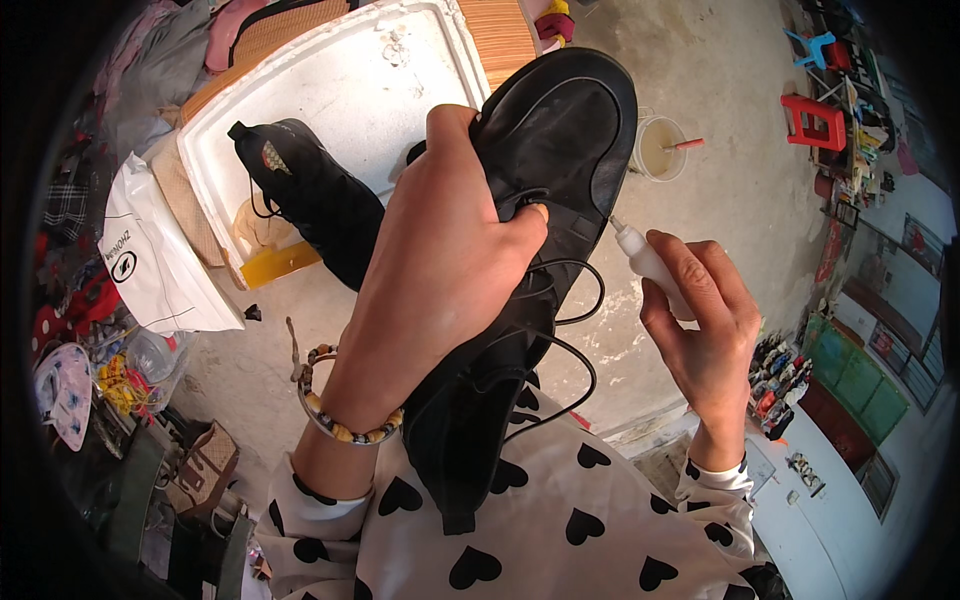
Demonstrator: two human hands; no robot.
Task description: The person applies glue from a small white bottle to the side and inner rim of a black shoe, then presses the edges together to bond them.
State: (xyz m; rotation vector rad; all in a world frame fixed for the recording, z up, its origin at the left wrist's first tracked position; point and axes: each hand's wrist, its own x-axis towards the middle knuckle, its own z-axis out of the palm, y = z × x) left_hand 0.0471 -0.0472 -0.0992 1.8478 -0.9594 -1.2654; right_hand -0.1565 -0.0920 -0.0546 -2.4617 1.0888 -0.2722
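A black lace-up shoe (555, 120) is gripped across its middle by my left hand (445, 220), toe pointing away and heel toward my lap. My left thumb presses by the laces (575, 290), which hang loose in loops on the right. In my right hand (705, 320) is a small white squeeze bottle (652, 262) with a thin nozzle. The nozzle tip is at the shoe's right edge, where upper and sole meet; whether it touches, I cannot tell. A second black shoe (310, 195) lies partly over a white foam tray (350, 85), its near end hidden behind my left arm.
Beyond the shoe, a bucket (660, 148) of cloudy liquid with a red-handled stick stands on the concrete floor. A white bag (160, 255) and yellow block (275, 263) are by the tray. Clutter fills the left side; a red stool (812, 122) stands far right.
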